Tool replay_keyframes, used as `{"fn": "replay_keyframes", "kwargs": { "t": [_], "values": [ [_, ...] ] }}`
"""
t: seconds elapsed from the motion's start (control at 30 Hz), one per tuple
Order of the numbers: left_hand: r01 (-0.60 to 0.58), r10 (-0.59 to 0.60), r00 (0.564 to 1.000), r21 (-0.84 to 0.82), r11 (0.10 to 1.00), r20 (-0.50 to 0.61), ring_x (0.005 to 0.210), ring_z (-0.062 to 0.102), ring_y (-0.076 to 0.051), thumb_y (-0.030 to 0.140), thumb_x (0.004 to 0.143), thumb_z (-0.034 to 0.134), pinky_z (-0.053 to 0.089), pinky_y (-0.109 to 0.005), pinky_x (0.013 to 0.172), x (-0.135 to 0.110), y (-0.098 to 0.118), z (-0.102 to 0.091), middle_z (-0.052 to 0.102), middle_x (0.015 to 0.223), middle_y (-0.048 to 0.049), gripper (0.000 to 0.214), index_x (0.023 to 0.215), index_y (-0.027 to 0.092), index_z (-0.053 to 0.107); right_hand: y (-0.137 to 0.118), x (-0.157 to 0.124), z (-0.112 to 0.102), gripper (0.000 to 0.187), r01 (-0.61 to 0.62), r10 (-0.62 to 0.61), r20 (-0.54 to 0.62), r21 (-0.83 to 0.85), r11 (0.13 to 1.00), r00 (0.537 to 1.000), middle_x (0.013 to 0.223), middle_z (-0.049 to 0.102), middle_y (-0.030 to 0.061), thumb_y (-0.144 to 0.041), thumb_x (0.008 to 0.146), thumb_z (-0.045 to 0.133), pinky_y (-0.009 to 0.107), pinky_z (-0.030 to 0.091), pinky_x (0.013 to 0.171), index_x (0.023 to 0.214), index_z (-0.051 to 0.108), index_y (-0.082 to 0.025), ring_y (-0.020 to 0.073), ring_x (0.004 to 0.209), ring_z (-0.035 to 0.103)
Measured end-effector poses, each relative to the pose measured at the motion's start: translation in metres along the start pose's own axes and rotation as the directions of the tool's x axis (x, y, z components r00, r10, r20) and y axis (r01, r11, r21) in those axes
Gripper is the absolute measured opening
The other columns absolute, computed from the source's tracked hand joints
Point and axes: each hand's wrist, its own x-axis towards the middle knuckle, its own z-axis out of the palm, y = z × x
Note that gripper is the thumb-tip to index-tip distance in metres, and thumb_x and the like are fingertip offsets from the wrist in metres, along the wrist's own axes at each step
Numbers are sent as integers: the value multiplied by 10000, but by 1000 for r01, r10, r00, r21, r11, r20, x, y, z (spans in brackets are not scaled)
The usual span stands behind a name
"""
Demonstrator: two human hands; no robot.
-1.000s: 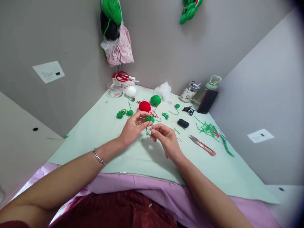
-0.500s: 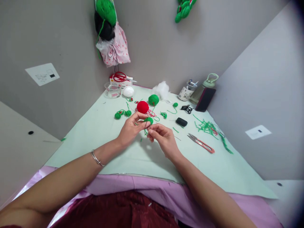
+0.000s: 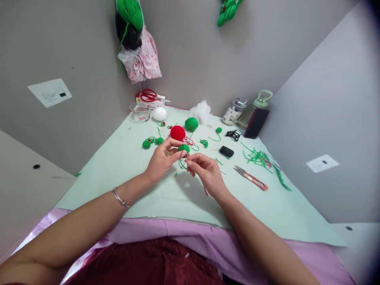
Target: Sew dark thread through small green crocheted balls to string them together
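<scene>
My left hand (image 3: 162,160) is closed around a small green crocheted ball (image 3: 184,149), held up above the table between thumb and fingers. A dark strand (image 3: 179,159) loops down from the ball. Just right of it, my right hand (image 3: 206,170) pinches a thin stick-like tool close to the ball; its kind is hard to make out. A narrow red end (image 3: 206,191) shows below the right palm, and I cannot tell whether it belongs to that tool. Behind my hands lie a red yarn ball (image 3: 177,133) and a green yarn ball (image 3: 191,124).
Orange-handled thread snips (image 3: 252,179), green yarn scraps (image 3: 257,158), a black case (image 3: 226,151) and a black hair clip (image 3: 233,135) lie to the right. Small green crocheted pieces (image 3: 146,143) lie left. A bottle (image 3: 261,99), phone (image 3: 257,123) and pen cup (image 3: 233,114) stand behind.
My right hand has turned slightly, and the red end now shows below its palm. The green ball has shifted a little up and left. A larger loop of strand hangs under it.
</scene>
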Motion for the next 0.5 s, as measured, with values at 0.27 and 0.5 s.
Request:
{"fn": "replay_keyframes", "kwargs": {
  "t": [0.27, 0.5],
  "values": [
    [105, -106, 994, -99, 990, 1, 791, 632, -146, 386, 758, 823, 525, -330, 805, -3, 2, 4, 626, 877, 9, 314, 905, 194, 623, 6, 1, 3, 242, 90, -90, -20, -16, 996, 996, 664, 629, 0, -415, 813, 749, 272, 450, 572, 816, 681, -182, 117, 574, 526],
    [-20, 20, 1000, 64, 998, -3, 749, 584, -145, 394, 763, 821, 496, -296, 711, -2, -1, 2, 638, 837, 3, 282, 863, 206, 635, 8, 0, 6, 205, 146, -147, -74, -19, 989, 986, 672, 633, -2, -375, 834, 741, 264, 438, 571, 806, 677, -182, 108, 571, 512]
  ]
}}
